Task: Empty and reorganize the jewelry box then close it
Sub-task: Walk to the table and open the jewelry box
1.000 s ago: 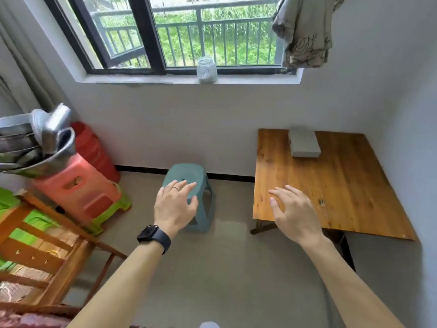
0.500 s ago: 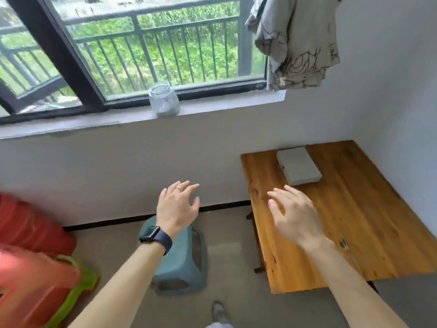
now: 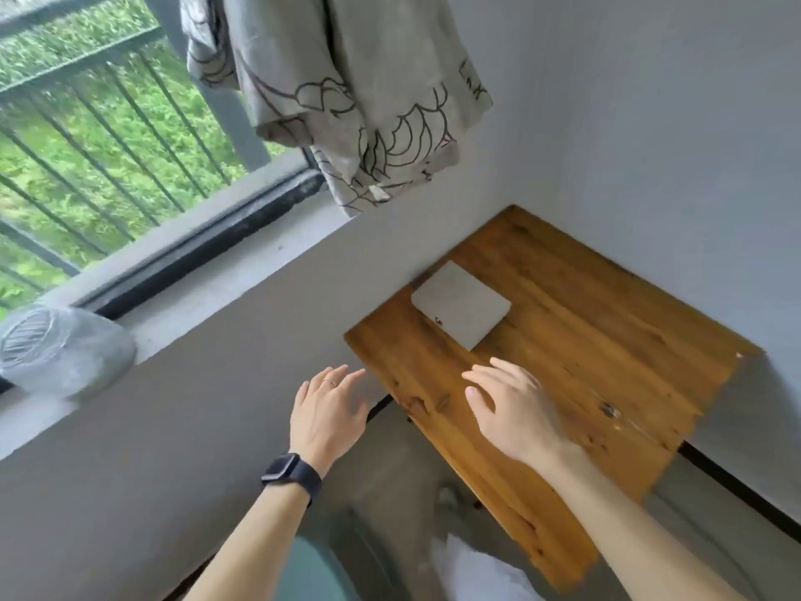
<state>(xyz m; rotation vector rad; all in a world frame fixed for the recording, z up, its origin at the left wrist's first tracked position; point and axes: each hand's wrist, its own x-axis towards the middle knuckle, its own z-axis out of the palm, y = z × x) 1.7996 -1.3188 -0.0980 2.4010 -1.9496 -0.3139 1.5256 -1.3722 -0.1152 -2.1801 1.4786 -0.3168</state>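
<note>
Though cornered, wooden table [image 3: 585, 349] (jewelry box [image 3: 460, 304])

1. Grey jewelry box [image 3: 461, 316], lid down, lies flat on the far left part of the wooden table [image 3: 607, 362], close to the wall.
2. Right hand [image 3: 511, 409] hovers over the table just on the near side of the box. Fingers spread and relaxed, not touching the box.
3. Left hand [image 3: 327, 412] is off the table's left edge, fingers loosely extended, holding nothing. Dark watch [image 3: 288, 470] on the wrist.
4. Patterned cloth [image 3: 346, 93] hangs above, by the window. Blurred glass jar [image 3: 65, 353] sits on the sill [image 3: 216, 288], far left.
</note>
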